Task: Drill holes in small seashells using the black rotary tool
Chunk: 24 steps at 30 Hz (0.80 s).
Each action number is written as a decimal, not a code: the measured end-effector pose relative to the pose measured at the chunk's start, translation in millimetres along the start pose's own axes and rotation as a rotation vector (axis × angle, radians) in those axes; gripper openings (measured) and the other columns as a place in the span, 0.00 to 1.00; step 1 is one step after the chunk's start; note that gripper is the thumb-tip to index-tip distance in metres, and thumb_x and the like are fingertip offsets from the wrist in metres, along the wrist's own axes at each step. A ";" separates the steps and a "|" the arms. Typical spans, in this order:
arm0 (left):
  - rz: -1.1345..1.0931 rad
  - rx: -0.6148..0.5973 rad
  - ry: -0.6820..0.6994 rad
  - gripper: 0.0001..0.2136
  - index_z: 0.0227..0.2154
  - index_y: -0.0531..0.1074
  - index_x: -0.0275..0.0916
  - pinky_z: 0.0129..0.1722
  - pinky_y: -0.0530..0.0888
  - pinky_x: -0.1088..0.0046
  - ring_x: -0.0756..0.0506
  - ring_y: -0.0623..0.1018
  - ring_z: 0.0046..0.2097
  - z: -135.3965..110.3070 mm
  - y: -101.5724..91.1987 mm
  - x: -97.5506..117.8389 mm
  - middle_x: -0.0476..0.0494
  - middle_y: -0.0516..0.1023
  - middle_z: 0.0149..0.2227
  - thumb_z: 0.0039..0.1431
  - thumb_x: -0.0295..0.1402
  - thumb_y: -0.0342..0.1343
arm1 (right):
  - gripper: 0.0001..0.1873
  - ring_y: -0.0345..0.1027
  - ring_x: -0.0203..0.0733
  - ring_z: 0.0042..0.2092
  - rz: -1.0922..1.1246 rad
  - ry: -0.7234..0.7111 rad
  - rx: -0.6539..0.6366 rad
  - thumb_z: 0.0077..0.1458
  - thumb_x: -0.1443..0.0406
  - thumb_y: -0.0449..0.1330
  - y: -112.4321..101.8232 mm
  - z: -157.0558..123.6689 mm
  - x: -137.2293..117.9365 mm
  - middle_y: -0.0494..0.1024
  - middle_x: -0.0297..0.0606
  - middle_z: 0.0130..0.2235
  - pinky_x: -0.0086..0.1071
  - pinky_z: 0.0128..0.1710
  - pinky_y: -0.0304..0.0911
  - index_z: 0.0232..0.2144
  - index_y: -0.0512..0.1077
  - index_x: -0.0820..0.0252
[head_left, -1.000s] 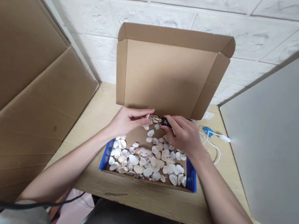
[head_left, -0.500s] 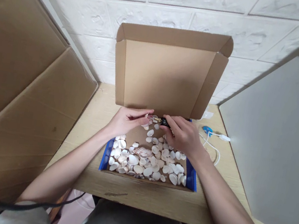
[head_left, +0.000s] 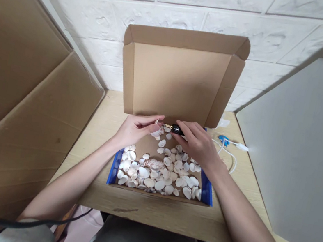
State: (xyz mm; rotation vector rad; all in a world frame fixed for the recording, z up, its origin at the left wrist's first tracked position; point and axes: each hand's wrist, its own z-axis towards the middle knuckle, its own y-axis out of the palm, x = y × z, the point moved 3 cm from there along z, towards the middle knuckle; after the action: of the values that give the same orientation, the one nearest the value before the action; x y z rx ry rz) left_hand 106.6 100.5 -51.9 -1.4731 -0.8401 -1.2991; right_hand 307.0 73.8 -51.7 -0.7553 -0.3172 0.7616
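Note:
Pinched between the thumb and fingers of my left hand (head_left: 133,130) is a small pale seashell (head_left: 157,121), seen nearly edge-on. My right hand (head_left: 198,142) grips a black-handled tool (head_left: 176,129) with a brass-coloured front, which looks like a small hand drill. Its thin tip points left at the held shell; whether it touches is too fine to tell. Both hands are over the far part of an open cardboard box with blue sides (head_left: 207,189). Many white and cream shells (head_left: 143,172) lie in it, with a larger, rough brownish shell (head_left: 154,164) among them.
The box lid (head_left: 177,84) stands raised at the back, before a white brick-pattern wall (head_left: 180,16). A white cable with a blue piece (head_left: 223,140) lies on the wooden table (head_left: 145,214) at right. Cardboard (head_left: 25,113) rises at left, a grey panel (head_left: 305,155) at right.
The black tool has turned slightly, and its brass front sits a little further left, closer to the shell. My right fingers have shifted on the handle. My left hand stays nearly still.

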 end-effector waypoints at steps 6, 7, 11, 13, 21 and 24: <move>-0.030 -0.007 0.001 0.19 0.48 0.75 0.41 0.53 0.74 0.67 0.42 0.79 0.50 0.4 -0.1 -0.4 0.43 0.79 0.48 0.54 0.40 0.62 | 0.14 0.68 0.41 0.36 -0.031 0.029 -0.105 0.63 0.62 0.52 2.5 2.6 0.0 0.77 0.42 0.34 0.33 0.36 0.63 0.46 0.67 0.66; -0.035 -0.009 0.003 0.19 0.48 0.75 0.41 0.53 0.74 0.68 0.42 0.79 0.50 0.5 -0.1 -0.6 0.43 0.79 0.48 0.54 0.40 0.62 | 0.14 0.68 0.41 0.35 -0.052 0.042 -0.132 0.63 0.61 0.51 2.9 3.0 0.3 0.76 0.42 0.33 0.33 0.35 0.61 0.45 0.67 0.66; -0.051 -0.016 0.016 0.18 0.48 0.75 0.41 0.52 0.74 0.69 0.43 0.79 0.50 0.9 -0.3 -1.0 0.43 0.78 0.50 0.55 0.39 0.62 | 0.16 0.67 0.39 0.34 -0.134 0.089 -0.183 0.64 0.59 0.50 3.5 2.7 1.4 0.76 0.39 0.34 0.33 0.32 0.56 0.46 0.67 0.64; -0.048 -0.015 0.018 0.18 0.48 0.75 0.42 0.52 0.74 0.69 0.43 0.79 0.50 1.0 -0.4 -0.9 0.43 0.77 0.51 0.55 0.39 0.61 | 0.16 0.66 0.38 0.33 -0.135 0.094 -0.176 0.64 0.58 0.50 3.2 2.0 1.4 0.76 0.38 0.34 0.32 0.31 0.55 0.47 0.67 0.63; -0.042 -0.029 -0.005 0.18 0.49 0.75 0.43 0.52 0.74 0.69 0.43 0.78 0.50 1.0 -0.7 -2.0 0.43 0.78 0.49 0.54 0.39 0.62 | 0.12 0.66 0.38 0.34 -0.165 0.019 -0.024 0.61 0.62 0.55 -4.1 3.9 0.1 0.77 0.39 0.35 0.31 0.33 0.57 0.45 0.68 0.63; -0.024 -0.032 0.001 0.19 0.49 0.75 0.41 0.52 0.74 0.71 0.43 0.78 0.50 1.0 -0.5 -2.3 0.43 0.79 0.49 0.55 0.39 0.62 | 0.12 0.66 0.37 0.32 -0.139 0.037 -0.035 0.62 0.61 0.54 -2.8 2.6 -0.3 0.77 0.38 0.33 0.31 0.30 0.57 0.43 0.69 0.64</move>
State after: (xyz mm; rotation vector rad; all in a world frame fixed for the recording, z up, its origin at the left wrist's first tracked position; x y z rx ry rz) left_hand 106.0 101.8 -54.0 -1.4911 -0.8418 -1.3367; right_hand 306.8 73.6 -47.9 -0.7709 -0.3468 0.6121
